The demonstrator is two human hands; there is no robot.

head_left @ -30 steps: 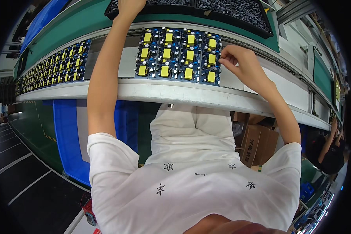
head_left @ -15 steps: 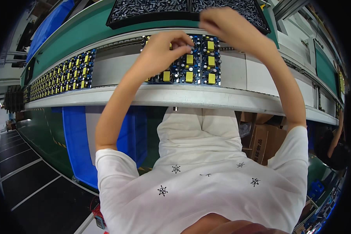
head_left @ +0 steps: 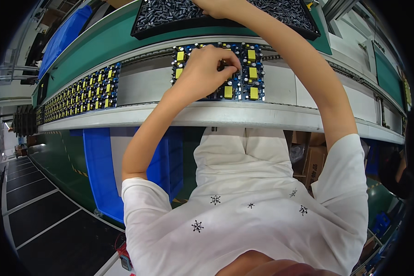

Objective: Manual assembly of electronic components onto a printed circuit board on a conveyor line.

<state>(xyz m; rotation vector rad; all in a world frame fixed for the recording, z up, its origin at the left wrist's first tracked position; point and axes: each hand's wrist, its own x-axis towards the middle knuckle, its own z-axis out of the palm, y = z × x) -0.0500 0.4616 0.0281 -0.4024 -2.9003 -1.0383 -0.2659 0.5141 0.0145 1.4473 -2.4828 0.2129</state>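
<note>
Over the panel of dark blue circuit boards (head_left: 253, 83) is my left hand (head_left: 208, 69), its thumb and forefinger pinched together just above the components. Whatever sits between those fingertips is too small to make out. Yellow block-shaped parts and small round components cover the boards, and my hand hides the middle of the panel. My right hand (head_left: 223, 8) reaches over the black tray (head_left: 179, 30), which is full of small dark cylindrical components (head_left: 163, 14). The picture's top edge cuts off part of that hand, so its fingertips are hidden.
The boards lie on a conveyor with a pale metal front rail (head_left: 207, 112). More populated boards (head_left: 85, 94) stand to the left on the same line. A green work surface (head_left: 103, 46) runs behind it. Blue bins (head_left: 101, 170) and a cardboard box (head_left: 315, 163) are below.
My right hand has moved left over the component tray. My left hand has shifted slightly right and down across the boards, still pinched. The whole view has shifted a little.
</note>
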